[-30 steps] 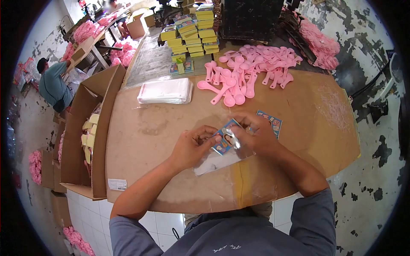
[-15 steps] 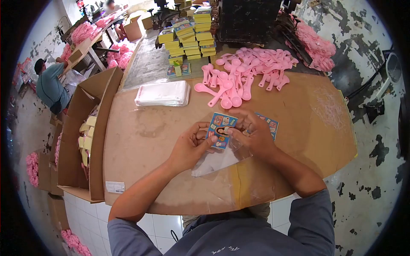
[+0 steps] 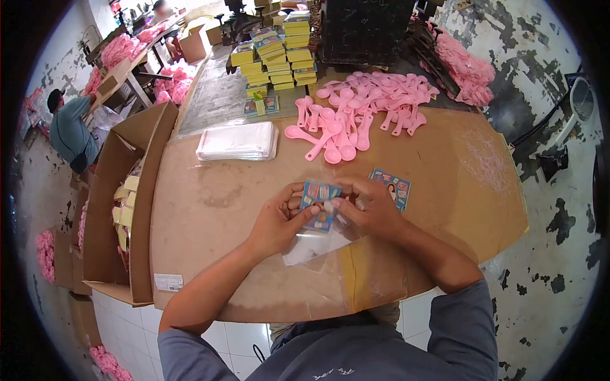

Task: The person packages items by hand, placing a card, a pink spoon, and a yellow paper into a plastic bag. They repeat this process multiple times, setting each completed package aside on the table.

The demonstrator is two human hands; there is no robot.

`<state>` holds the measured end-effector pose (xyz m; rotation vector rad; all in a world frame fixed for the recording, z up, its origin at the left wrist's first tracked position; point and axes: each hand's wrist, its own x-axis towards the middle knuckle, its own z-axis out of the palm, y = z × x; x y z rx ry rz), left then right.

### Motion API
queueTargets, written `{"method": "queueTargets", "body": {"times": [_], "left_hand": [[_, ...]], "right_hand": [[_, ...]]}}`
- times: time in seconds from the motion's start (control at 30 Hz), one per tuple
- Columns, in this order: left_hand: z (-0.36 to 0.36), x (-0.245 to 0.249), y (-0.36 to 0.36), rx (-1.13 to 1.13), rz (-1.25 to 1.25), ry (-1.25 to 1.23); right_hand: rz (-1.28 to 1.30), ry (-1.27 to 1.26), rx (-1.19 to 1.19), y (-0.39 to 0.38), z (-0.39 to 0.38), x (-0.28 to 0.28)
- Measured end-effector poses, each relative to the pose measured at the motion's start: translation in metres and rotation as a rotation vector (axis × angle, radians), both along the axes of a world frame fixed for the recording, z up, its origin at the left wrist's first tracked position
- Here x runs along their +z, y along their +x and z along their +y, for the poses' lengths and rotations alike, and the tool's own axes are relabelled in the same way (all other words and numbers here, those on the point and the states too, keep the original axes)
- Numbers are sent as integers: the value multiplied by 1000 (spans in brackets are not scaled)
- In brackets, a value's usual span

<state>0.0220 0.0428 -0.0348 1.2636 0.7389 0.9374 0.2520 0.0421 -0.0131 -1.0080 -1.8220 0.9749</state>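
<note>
My left hand point(image 3: 277, 219) and my right hand point(image 3: 370, 204) meet over the cardboard-covered table point(image 3: 210, 203). Together they pinch a small printed card point(image 3: 318, 202) and the mouth of a clear plastic bag point(image 3: 311, 244) that hangs down toward me. The card sits at the bag's opening, between both sets of fingertips. A second printed card point(image 3: 392, 186) lies flat just right of my right hand.
A heap of pink plastic scoops point(image 3: 362, 111) lies beyond my hands. A stack of clear bags point(image 3: 237, 141) rests at the far left. Yellow box stacks point(image 3: 279, 54) stand at the back. An open carton point(image 3: 124, 197) adjoins the left edge. A person point(image 3: 67, 130) crouches far left.
The printed card has turned more upright and shifted slightly left between my fingers, with the bag's mouth drawn up around it. Both hands stay in the same spot.
</note>
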Motion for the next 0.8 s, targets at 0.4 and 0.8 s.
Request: {"method": "queueTargets", "body": {"times": [0.4,0.8], "left_hand": [[1,9,-2,-8,50,-27],[9,0,-10,-14,-55,-108]], "right_hand": [[-526,529,-263,56,83,-3],[-874,745,-152,99,87,9]]}}
